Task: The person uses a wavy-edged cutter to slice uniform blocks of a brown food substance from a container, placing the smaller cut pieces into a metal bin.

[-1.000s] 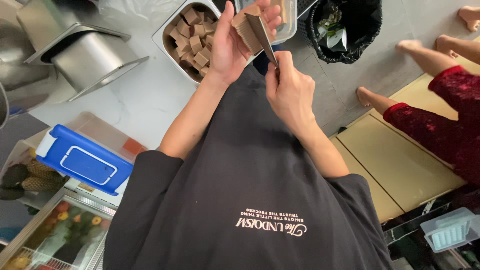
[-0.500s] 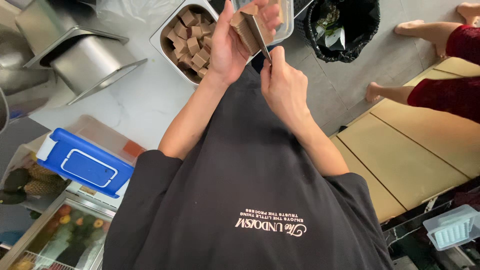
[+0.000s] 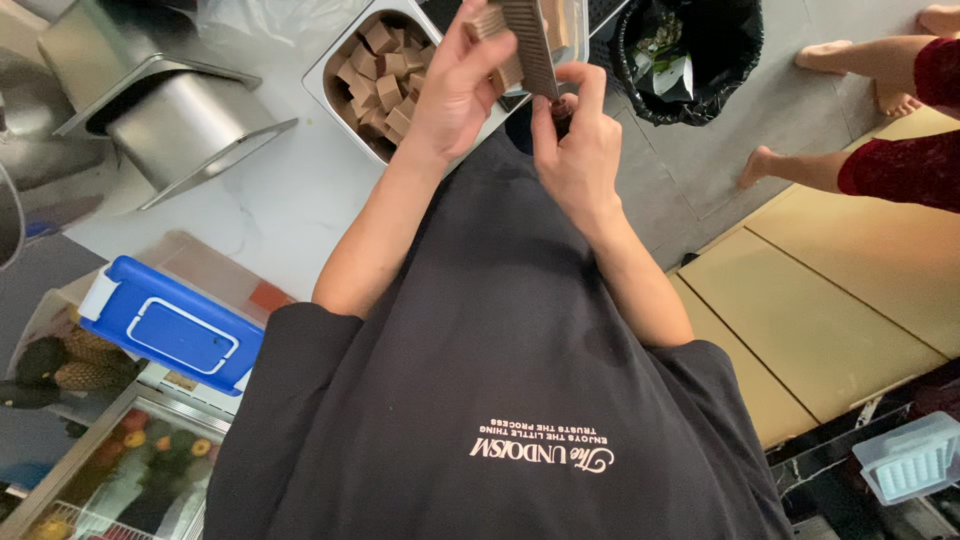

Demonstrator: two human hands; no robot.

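My left hand [image 3: 450, 95] is raised over the counter and closed on a brown block [image 3: 488, 20] at the top edge of the view. My right hand [image 3: 575, 150] is just right of it and grips the dark handle of a ridged metal cutter blade [image 3: 532, 48], which rests against the block. Both hands touch each other above a steel tray [image 3: 330, 75] that holds several brown cubes [image 3: 385, 65]. My black shirt fills the lower half of the view.
Steel containers [image 3: 180, 120] lie on the white counter at the left. A blue-lidded box [image 3: 170, 330] sits above a fruit display [image 3: 60, 365]. A black bin bag [image 3: 690, 50], tan floor mats [image 3: 830, 310] and another person's bare feet [image 3: 765, 165] are at the right.
My right hand has risen a little closer to the left hand and the blade. The other person's feet have shifted toward the right.
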